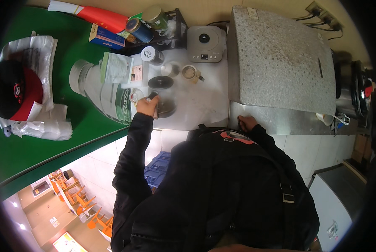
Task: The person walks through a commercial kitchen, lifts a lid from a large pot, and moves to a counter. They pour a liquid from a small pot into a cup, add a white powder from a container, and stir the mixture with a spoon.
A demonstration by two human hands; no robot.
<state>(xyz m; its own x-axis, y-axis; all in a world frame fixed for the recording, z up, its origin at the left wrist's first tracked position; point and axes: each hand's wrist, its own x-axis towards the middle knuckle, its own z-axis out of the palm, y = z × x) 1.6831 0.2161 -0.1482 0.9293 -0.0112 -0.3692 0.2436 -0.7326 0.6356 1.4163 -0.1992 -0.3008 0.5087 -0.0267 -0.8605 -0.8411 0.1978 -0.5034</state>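
My left hand (pixel 147 105) grips the handle of a glass pot (pixel 168 107) standing on the white counter surface (pixel 203 104). The pot's see-through body looks dark at the bottom. Just beyond it is a dark round lid (pixel 160 82); whether it is joined to the pot is unclear. A small glass vessel (pixel 136 94) sits left of this hand. Farther back are a small cup with a handle (pixel 191 74) and a white cup (pixel 170 70). My right hand (pixel 247 123) is curled by the steel counter's front edge, partly shadowed; I cannot tell whether it holds something.
A large plastic water bottle (pixel 102 91) lies on its side at left, with a pouch (pixel 117 67) beside it. An electric hot plate (pixel 204 44) stands at the back. The bulky speckled grey box (pixel 282 60) covers much of the right side. A cap (pixel 17 91) rests far left.
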